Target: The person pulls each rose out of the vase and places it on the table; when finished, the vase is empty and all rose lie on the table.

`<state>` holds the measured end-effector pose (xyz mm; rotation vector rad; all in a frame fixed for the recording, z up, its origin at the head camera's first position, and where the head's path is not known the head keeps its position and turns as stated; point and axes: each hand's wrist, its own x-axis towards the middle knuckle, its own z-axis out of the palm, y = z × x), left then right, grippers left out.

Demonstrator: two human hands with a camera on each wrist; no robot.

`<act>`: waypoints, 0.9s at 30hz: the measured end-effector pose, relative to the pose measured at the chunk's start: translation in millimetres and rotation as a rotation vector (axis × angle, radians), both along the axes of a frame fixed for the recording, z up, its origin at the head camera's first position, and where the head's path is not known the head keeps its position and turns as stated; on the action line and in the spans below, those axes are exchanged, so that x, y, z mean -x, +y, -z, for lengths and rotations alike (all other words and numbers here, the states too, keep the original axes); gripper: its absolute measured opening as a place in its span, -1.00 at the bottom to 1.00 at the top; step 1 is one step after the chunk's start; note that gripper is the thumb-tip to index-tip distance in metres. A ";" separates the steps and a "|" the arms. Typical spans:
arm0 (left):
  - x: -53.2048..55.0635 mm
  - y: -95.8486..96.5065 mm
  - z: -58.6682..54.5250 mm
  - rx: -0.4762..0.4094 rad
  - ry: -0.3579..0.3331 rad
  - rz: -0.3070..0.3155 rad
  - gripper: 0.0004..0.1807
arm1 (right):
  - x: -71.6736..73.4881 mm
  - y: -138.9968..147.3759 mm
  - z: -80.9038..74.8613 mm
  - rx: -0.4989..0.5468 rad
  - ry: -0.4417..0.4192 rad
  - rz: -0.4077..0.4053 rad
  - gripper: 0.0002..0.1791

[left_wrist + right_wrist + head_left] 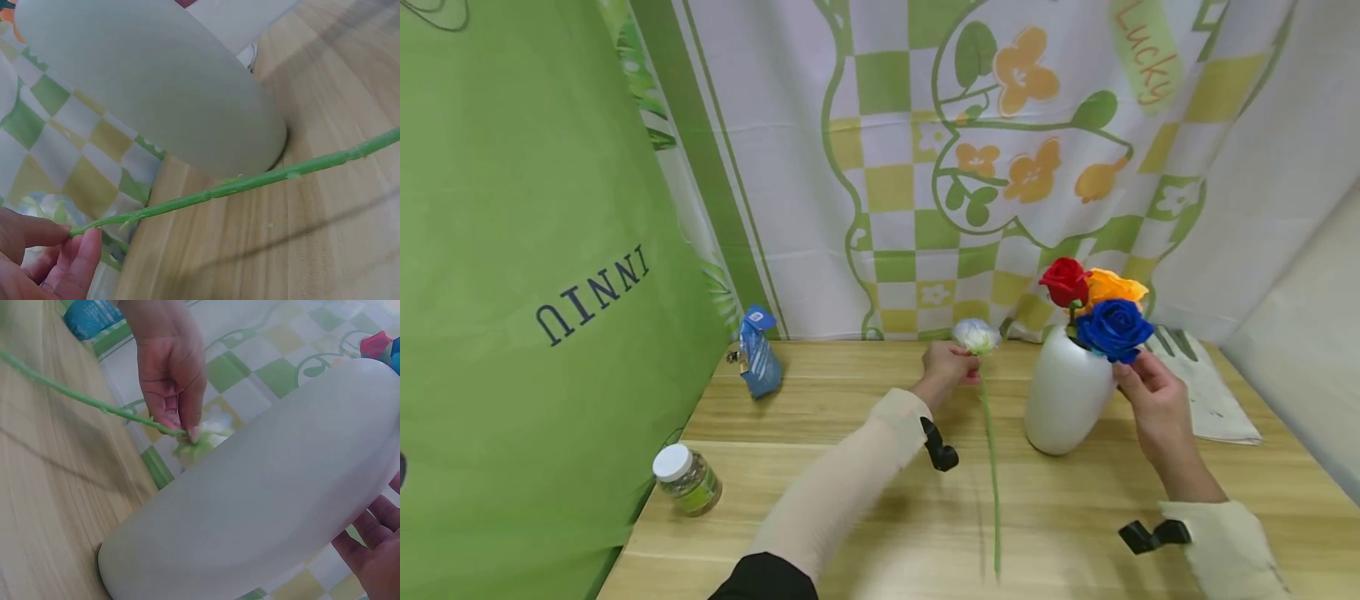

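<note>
My left hand (951,367) pinches the green stem (250,182) of a white flower (977,335) just under its bloom. The stem hangs down toward me over the table, left of a white vase (1067,396). A red rose (1064,282), an orange rose (1112,287) and a blue rose (1115,330) stand in the vase, their stems largely hidden inside it. At the vase's upper right side is my right hand (1159,408), its fingers (374,525) fairly straight against the wall, right below the blue rose.
A blue packet (761,354) stands at the table's back left, with a white-lidded jar (688,481) nearer me. Behind the vase on the right lies a pale folded cloth (1213,387). A patterned curtain (887,183) hangs along the back and a green one (535,275) at the left.
</note>
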<state>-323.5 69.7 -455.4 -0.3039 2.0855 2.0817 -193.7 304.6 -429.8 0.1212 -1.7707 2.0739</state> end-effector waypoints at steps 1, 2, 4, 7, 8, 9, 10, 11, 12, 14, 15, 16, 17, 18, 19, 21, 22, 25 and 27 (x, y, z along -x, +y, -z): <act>-0.1 1.9 2.4 0.008 -0.006 0.007 -0.91 | -0.9 1.1 0.4 0.001 -0.003 0.005 -0.75; -0.2 3.6 4.4 0.020 -0.012 0.011 -0.91 | -1.6 1.9 0.8 0.001 -0.005 0.007 -0.75; 0.3 6.1 7.5 0.046 -0.027 0.016 -0.92 | -2.2 3.1 0.9 -0.006 -0.011 0.003 -0.75; 1.2 7.1 11.2 0.082 -0.048 0.026 -0.90 | -1.5 3.1 -0.1 -0.009 -0.005 -0.008 -0.75; 1.6 7.1 12.1 0.091 -0.053 0.031 -0.89 | -1.3 2.9 -0.6 -0.013 -0.001 -0.009 -0.76; 2.1 7.0 13.0 0.099 -0.056 0.036 -0.88 | -1.1 2.7 -0.9 -0.013 0.002 -0.011 -0.77; 2.6 6.6 13.7 0.108 -0.057 0.040 -0.87 | -0.8 2.6 -1.2 -0.014 0.006 -0.010 -0.78; 3.1 6.1 14.3 0.122 -0.057 0.043 -0.86 | -0.7 2.5 -1.3 -0.014 0.009 -0.010 -0.79; 3.6 5.5 14.9 0.140 -0.054 0.049 -0.85 | -0.8 2.5 -1.2 -0.015 0.012 -0.011 -0.79; 4.9 3.3 15.4 0.169 -0.056 0.053 -0.83 | -0.2 2.0 -1.3 -0.016 0.017 -0.011 -0.80; 5.6 2.3 15.7 0.189 -0.057 0.057 -0.82 | 0.0 1.9 -1.1 -0.016 0.018 -0.011 -0.79; 6.2 1.3 16.0 0.203 -0.060 0.059 -0.81 | 0.0 1.8 -1.1 -0.016 0.020 -0.010 -0.79; 6.8 0.6 16.6 0.217 -0.064 0.062 -0.80 | -0.2 1.6 -1.1 -0.014 0.020 -0.009 -0.78; 7.2 0.2 17.2 0.224 -0.070 0.067 -0.80 | -0.6 1.6 -1.0 -0.011 0.020 -0.007 -0.77; 7.4 -0.2 17.8 0.228 -0.077 0.067 -0.79 | -0.9 1.4 -0.9 -0.008 0.018 -0.004 -0.76; 7.6 0.1 19.6 0.234 -0.088 0.069 -0.78 | -1.5 1.5 -0.9 -0.001 0.016 -0.004 -0.75; 7.3 0.5 20.6 0.234 -0.094 0.068 -0.77 | -1.8 1.4 -0.9 0.002 0.014 -0.003 -0.75; 6.2 2.6 24.0 0.231 -0.111 0.054 -0.76 | -2.3 1.5 -1.2 -0.006 0.011 -0.004 -0.75; 5.2 3.8 26.6 0.211 -0.124 0.042 -0.75 | -2.3 1.7 -1.7 -0.016 0.016 -0.009 -0.74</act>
